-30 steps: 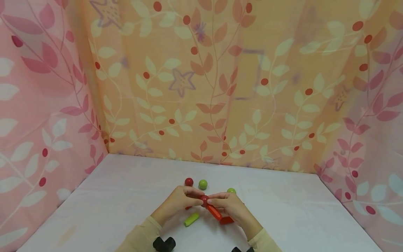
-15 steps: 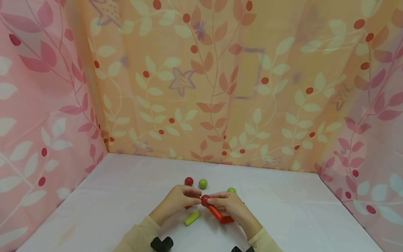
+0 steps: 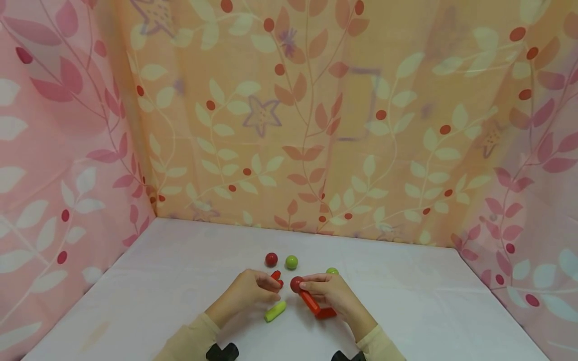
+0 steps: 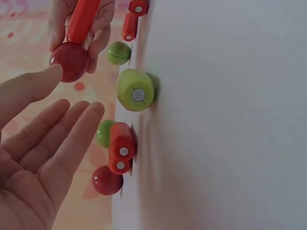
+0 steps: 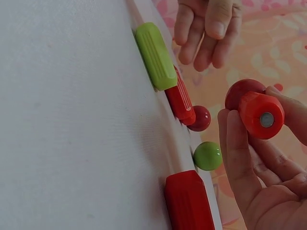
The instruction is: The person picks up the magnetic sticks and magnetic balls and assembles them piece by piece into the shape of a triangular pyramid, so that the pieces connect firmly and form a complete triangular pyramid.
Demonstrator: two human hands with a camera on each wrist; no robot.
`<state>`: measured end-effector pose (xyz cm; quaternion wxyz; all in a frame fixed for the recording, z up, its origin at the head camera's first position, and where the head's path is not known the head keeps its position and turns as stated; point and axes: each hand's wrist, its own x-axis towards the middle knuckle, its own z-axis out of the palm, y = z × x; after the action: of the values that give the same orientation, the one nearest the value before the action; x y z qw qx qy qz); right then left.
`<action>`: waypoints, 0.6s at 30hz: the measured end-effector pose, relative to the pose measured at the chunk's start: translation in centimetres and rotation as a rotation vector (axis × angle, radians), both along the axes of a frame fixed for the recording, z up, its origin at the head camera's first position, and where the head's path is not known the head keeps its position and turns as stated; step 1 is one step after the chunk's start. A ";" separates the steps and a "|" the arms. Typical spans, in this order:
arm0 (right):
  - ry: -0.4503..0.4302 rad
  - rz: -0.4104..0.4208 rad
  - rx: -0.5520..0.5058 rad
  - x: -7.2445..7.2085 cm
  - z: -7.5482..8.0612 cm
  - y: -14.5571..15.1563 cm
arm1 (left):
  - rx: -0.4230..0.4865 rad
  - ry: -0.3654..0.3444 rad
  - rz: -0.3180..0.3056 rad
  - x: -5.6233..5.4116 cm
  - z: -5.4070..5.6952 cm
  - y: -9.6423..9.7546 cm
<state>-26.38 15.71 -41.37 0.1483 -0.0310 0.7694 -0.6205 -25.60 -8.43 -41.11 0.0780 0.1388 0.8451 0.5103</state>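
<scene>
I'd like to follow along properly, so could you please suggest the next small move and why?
Perhaps the left hand should pick up a red stick lying near it: that hand is empty, while the right hand holds a red ball with another red stick against it, whose far end shows a bare grey disc.

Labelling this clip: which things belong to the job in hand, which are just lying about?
Job, in right hand:
glossy red ball
red faceted plastic-looking rod

Apparently just lying about:
lime-green ridged plastic-looking rod
glossy lime-green balls
second glossy red ball
other red rods
</scene>
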 end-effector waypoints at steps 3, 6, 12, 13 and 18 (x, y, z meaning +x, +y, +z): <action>0.000 -0.014 0.012 0.0 0.0 0.0 | -0.039 -0.017 0.016 0.2 0.0 0.0; -0.002 -0.021 0.009 0.0 0.0 0.0 | -0.080 -0.034 0.042 0.4 0.0 -0.1; -0.007 -0.031 0.014 -0.1 0.0 0.0 | -0.085 -0.085 0.037 0.7 -0.2 -0.1; -0.007 -0.032 0.014 -0.1 0.0 0.0 | -0.079 -0.093 0.032 0.7 -0.2 -0.1; -0.009 -0.028 0.007 -0.1 0.0 0.1 | -0.067 -0.134 0.034 0.9 -0.5 -0.1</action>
<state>-26.50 15.78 -41.41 0.1433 -0.0169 0.7711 -0.6201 -24.73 -8.53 -41.57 0.1303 0.0875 0.8568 0.4912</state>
